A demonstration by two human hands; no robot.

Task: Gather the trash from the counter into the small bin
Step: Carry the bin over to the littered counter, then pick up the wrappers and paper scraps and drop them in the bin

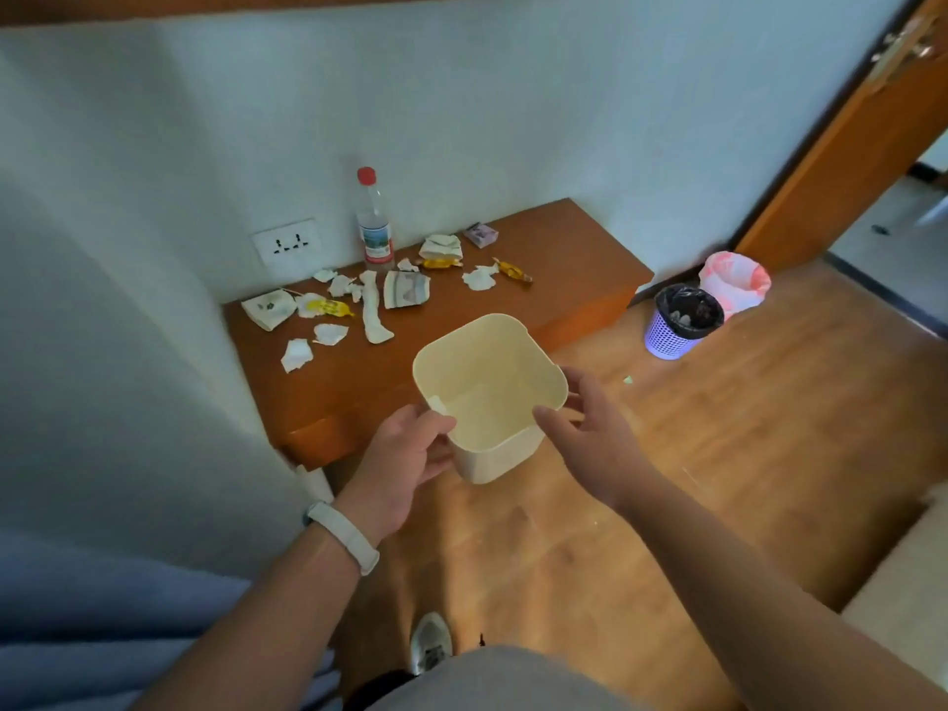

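A small cream square bin [505,346] is held in the air just in front of the wooden counter [564,259]. My left hand [410,454] grips its near left corner. My right hand [590,433] hovers at its near right rim, fingers spread, seemingly not gripping. The bin looks empty. Several scraps lie on the counter: torn white paper [296,354], a long white strip [373,313], yellow candy wrappers [331,306], a crumpled patterned wrapper [405,289], a small purple box [480,234]. A clear plastic bottle [374,223] with a red cap stands at the wall.
A purple mesh waste basket [677,325] with a black liner and a pink-and-white bag [736,282] sit on the wooden floor right of the counter. A wall socket [287,243] is behind the counter. An open doorway lies at far right. Blue bedding fills the lower left.
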